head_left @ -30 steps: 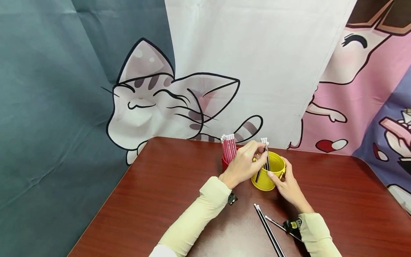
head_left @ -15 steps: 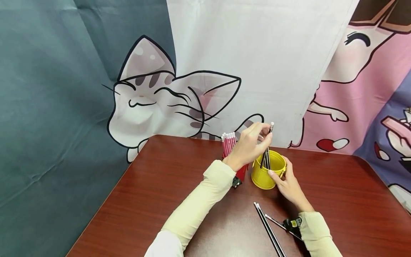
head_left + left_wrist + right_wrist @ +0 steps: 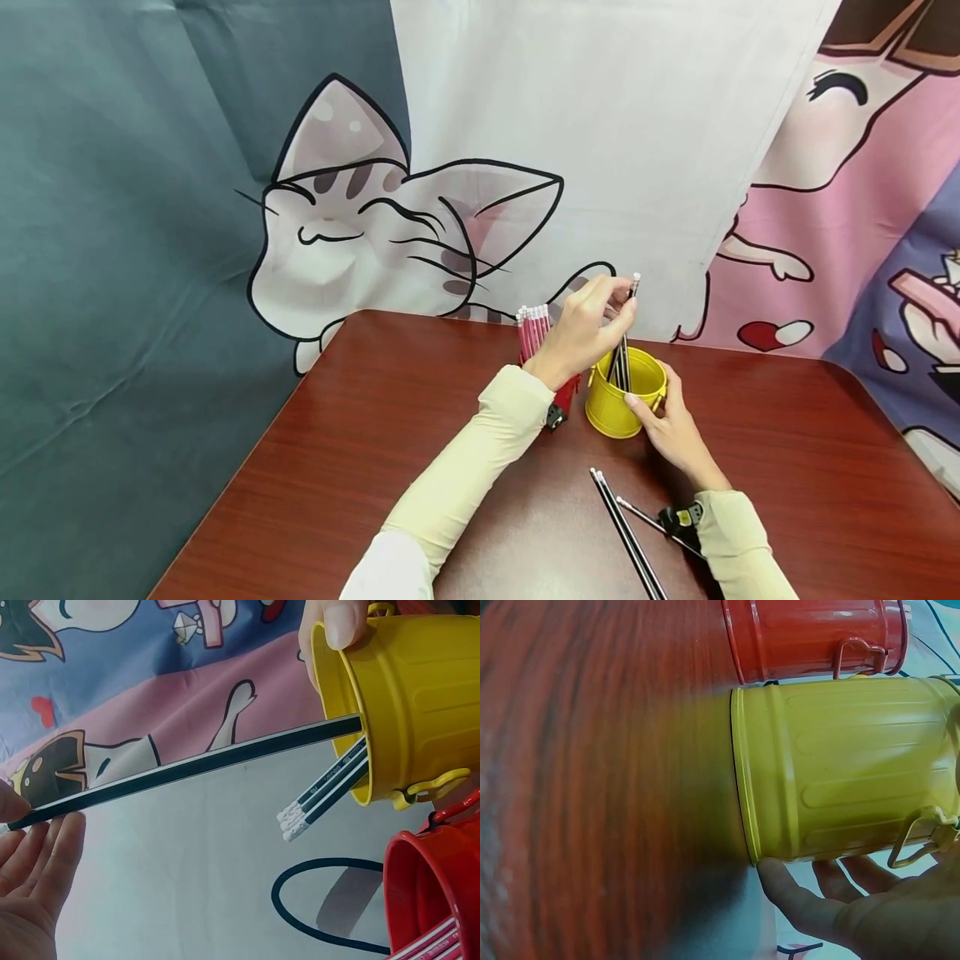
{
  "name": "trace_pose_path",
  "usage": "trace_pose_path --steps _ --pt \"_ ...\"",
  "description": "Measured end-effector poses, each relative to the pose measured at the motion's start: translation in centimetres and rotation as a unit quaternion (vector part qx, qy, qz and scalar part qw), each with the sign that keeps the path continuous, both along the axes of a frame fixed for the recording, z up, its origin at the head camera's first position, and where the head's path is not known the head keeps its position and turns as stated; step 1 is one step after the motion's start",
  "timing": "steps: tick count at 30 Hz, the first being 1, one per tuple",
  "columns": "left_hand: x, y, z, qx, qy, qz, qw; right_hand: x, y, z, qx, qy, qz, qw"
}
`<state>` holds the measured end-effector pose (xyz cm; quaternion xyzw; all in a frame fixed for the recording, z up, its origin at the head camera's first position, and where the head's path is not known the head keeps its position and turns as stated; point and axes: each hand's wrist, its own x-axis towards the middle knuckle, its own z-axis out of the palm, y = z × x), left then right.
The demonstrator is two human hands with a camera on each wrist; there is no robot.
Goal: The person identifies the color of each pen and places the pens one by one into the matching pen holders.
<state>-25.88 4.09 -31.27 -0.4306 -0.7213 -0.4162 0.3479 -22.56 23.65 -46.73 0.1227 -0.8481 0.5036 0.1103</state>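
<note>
My left hand [image 3: 617, 302] pinches the top of a dark pencil [image 3: 628, 325] and holds it tilted, its lower end still inside the yellow bucket [image 3: 617, 410]. In the left wrist view that pencil [image 3: 187, 769] runs from my fingers [image 3: 41, 862] into the yellow bucket [image 3: 420, 697], where other dark pencils [image 3: 322, 796] lean. My right hand [image 3: 654, 410] grips the bucket's right side, thumb on the front wall. The right wrist view shows my fingers [image 3: 821, 900] curled under the yellow bucket [image 3: 840, 765].
A red bucket [image 3: 567, 390] with pink pencils [image 3: 532, 329] stands just left of the yellow one, partly behind my left wrist. Dark pencils [image 3: 626, 533] lie on the brown table [image 3: 375, 433] near my right forearm. A cartoon-printed cloth [image 3: 420, 225] hangs behind.
My left hand has risen and drawn the dark pencil upward out of the yellow bucket. The right hand has stayed on the bucket.
</note>
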Motion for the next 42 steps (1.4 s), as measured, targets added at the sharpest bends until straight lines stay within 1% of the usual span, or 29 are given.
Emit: trace_pose_path --steps 3,6,10,14,17,21,25,28,31,35,38,40,42 --pt "-0.2 0.2 -0.1 -0.006 -0.005 -0.001 1.0000 0.0 0.1 -0.1 0.000 -0.002 -0.002 1.000" --pt "-0.3 0.1 -0.5 -0.012 -0.018 0.008 0.9997 0.0 0.0 -0.1 -0.006 0.000 0.005 1.000" --pt "-0.5 0.0 -1.3 -0.030 -0.033 0.021 0.9988 0.0 -0.1 -0.2 -0.014 -0.002 0.008 1.000" --pt "-0.5 0.0 -2.1 -0.041 -0.043 0.023 0.9980 0.0 0.0 -0.3 -0.010 -0.002 0.003 1.000" --pt "-0.4 0.0 -2.8 -0.040 -0.058 0.024 0.9972 -0.1 0.1 -0.4 -0.007 0.001 0.005 1.000" --pt "-0.3 0.0 -4.2 -0.040 -0.072 0.019 0.9964 -0.1 0.1 -0.4 -0.008 0.003 0.000 1.000" --pt "-0.2 0.1 -5.6 -0.052 -0.074 0.028 0.9955 -0.1 0.0 -0.4 -0.006 0.008 -0.005 1.000" --pt "-0.1 0.1 -6.3 -0.069 -0.076 0.042 0.9939 -0.1 -0.1 -0.4 -0.006 0.013 -0.007 1.000" --pt "0.1 0.1 -6.9 -0.086 -0.084 0.051 0.9914 0.1 -0.3 -0.1 -0.007 0.019 -0.005 1.000" --pt "0.4 0.1 -7.5 -0.098 -0.102 0.056 0.9884 0.9 -1.0 1.2 -0.020 0.031 0.003 0.999" --pt "0.5 0.2 -8.0 -0.096 -0.113 0.054 0.9874 1.4 -1.4 2.0 -0.025 0.037 0.006 0.999" --pt "0.5 0.2 -8.3 -0.094 -0.114 0.056 0.9875 1.4 -1.4 2.0 -0.024 0.038 0.005 0.999" --pt "0.5 0.3 -8.6 -0.087 -0.109 0.057 0.9885 1.1 -1.1 1.5 -0.019 0.035 0.002 0.999"
